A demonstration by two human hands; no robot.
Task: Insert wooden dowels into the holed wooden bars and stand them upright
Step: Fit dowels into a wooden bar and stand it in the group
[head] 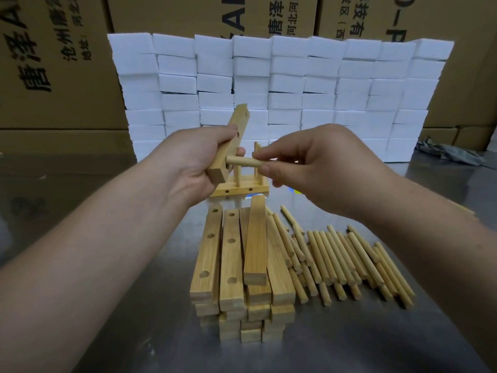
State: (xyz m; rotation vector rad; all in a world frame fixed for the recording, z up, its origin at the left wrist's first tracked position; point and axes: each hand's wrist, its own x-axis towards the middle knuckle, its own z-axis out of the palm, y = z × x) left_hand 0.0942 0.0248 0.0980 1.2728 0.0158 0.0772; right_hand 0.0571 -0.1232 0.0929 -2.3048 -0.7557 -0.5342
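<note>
Above the steel tabletop [129, 335], left hand [196, 160] fingers clamp a holed wooden bar [233, 135] while right hand [317, 168] fingers pinch a dowel [243, 161] at its lower hole; one doweled bar [242, 190] stands behind, with stacked bars [234, 265] and loose dowels [344, 259] outstanding.

A wall of stacked white foam blocks [295, 84] stands across the far side of the steel desk [376, 345], from 11 to 1 o'clock. Behind it, large cardboard boxes [53, 63] printed with Chinese characters span 9 to 3 o'clock. A crumpled grey cloth [451, 153] lies at 2 o'clock, just beside the blocks.
</note>
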